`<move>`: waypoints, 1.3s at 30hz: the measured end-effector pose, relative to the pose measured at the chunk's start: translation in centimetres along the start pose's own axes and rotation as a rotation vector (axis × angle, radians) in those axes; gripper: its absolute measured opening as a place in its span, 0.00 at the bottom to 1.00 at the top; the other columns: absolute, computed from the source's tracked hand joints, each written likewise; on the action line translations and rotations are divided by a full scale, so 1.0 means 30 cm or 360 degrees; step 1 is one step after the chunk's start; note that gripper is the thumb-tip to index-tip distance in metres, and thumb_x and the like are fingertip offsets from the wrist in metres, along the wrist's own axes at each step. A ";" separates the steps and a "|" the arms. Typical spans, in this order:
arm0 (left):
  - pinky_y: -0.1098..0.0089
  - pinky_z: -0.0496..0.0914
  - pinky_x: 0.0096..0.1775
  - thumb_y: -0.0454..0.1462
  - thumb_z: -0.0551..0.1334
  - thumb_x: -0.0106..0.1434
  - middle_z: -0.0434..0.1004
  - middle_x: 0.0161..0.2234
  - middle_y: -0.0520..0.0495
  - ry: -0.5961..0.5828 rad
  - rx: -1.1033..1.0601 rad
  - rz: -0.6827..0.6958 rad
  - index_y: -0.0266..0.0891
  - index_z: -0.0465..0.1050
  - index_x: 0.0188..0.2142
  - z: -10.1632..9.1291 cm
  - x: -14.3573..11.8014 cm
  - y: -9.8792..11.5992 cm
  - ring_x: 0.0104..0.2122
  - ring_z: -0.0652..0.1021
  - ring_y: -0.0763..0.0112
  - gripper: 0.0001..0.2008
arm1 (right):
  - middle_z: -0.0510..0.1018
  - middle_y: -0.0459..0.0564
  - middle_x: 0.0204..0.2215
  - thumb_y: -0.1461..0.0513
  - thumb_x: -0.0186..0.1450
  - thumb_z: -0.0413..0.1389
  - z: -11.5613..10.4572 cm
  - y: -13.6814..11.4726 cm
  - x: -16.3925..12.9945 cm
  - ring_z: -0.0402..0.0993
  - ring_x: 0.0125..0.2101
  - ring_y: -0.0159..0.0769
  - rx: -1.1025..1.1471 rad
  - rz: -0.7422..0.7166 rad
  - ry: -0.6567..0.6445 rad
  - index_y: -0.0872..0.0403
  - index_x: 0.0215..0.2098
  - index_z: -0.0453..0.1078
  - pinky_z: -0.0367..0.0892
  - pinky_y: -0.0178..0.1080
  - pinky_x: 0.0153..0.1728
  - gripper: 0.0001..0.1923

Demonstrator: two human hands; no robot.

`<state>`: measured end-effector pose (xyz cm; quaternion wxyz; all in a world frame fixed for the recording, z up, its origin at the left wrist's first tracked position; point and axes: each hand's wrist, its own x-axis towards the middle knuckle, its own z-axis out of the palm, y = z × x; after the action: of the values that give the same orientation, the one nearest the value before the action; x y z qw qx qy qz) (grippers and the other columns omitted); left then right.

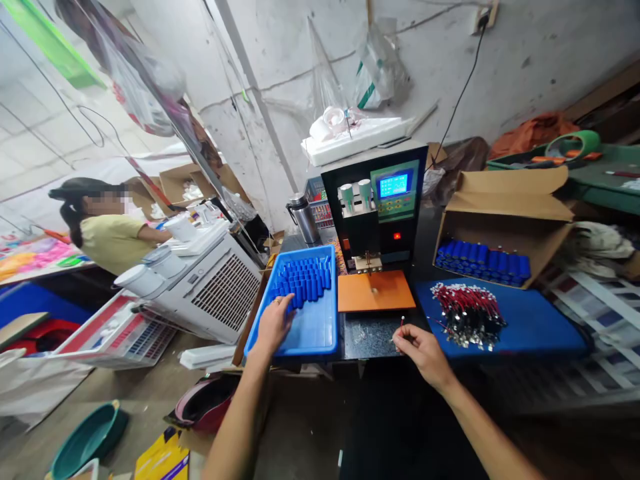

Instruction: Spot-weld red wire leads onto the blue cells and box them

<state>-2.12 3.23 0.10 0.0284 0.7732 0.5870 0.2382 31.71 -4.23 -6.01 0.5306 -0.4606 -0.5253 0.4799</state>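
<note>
One head-worn camera looks forward and down across a dark workbench [373, 337], close enough that both forearms enter from 6 o'clock. A spot welder [375, 207] stands near 12 o'clock (wide-angle, edges bowed).

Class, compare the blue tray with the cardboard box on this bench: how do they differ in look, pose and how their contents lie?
The blue tray is shallow plastic, lying flat; the cardboard box is deep, brown, tipped on its side, flaps open. The left hand reaches into the tray; nothing touches the box. Both hold blue cylinders.
</note>
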 end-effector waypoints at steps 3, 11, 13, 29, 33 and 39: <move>0.60 0.70 0.45 0.35 0.63 0.60 0.74 0.46 0.37 -0.0155 0.0537 0.0018 0.37 0.68 0.59 -0.031 0.066 -0.153 0.42 0.77 0.56 0.27 | 0.71 0.50 0.22 0.48 0.62 0.59 0.009 0.020 -0.015 0.67 0.24 0.38 0.0033 0.0024 -0.0003 0.53 0.27 0.71 0.64 0.38 0.27 0.18; 0.60 0.69 0.48 0.38 0.65 0.59 0.71 0.48 0.38 -0.0213 0.0574 -0.0015 0.38 0.67 0.55 -0.006 0.071 -0.201 0.44 0.76 0.57 0.24 | 0.69 0.48 0.23 0.48 0.64 0.57 0.031 0.023 -0.031 0.65 0.25 0.35 -0.0003 0.0062 -0.0065 0.56 0.27 0.69 0.62 0.36 0.29 0.19; 0.62 0.70 0.46 0.39 0.63 0.60 0.73 0.45 0.41 -0.0150 0.0358 -0.0083 0.40 0.68 0.50 -0.001 0.054 -0.201 0.41 0.76 0.60 0.18 | 0.69 0.48 0.23 0.48 0.64 0.57 0.029 0.024 -0.029 0.65 0.25 0.35 0.0014 0.0068 -0.0067 0.56 0.28 0.69 0.62 0.36 0.29 0.19; 0.65 0.73 0.42 0.46 0.66 0.58 0.80 0.36 0.45 0.0229 -0.1053 -0.0178 0.36 0.74 0.47 0.184 0.208 0.355 0.35 0.79 0.67 0.22 | 0.70 0.46 0.20 0.51 0.59 0.60 0.034 0.029 0.022 0.67 0.22 0.34 0.0280 0.0142 0.0082 0.55 0.27 0.68 0.64 0.35 0.26 0.16; 0.68 0.72 0.38 0.43 0.65 0.57 0.80 0.35 0.46 0.0216 -0.1034 -0.0192 0.36 0.75 0.45 0.296 0.261 0.466 0.31 0.78 0.70 0.19 | 0.70 0.46 0.20 0.52 0.58 0.61 0.022 0.030 0.019 0.67 0.22 0.33 0.0345 0.0141 0.0092 0.55 0.28 0.68 0.64 0.35 0.26 0.15; 0.68 0.72 0.38 0.45 0.63 0.59 0.80 0.34 0.45 0.0047 -0.1292 -0.0224 0.36 0.76 0.38 0.359 0.284 0.499 0.34 0.79 0.67 0.15 | 0.70 0.46 0.20 0.52 0.60 0.60 -0.017 0.014 0.046 0.66 0.22 0.33 0.0376 0.0074 0.0175 0.55 0.27 0.68 0.62 0.34 0.26 0.15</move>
<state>17.28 8.99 -1.74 0.3390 0.6537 0.4972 0.4588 32.18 -2.82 -6.29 0.5981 -0.4325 -0.4244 0.5246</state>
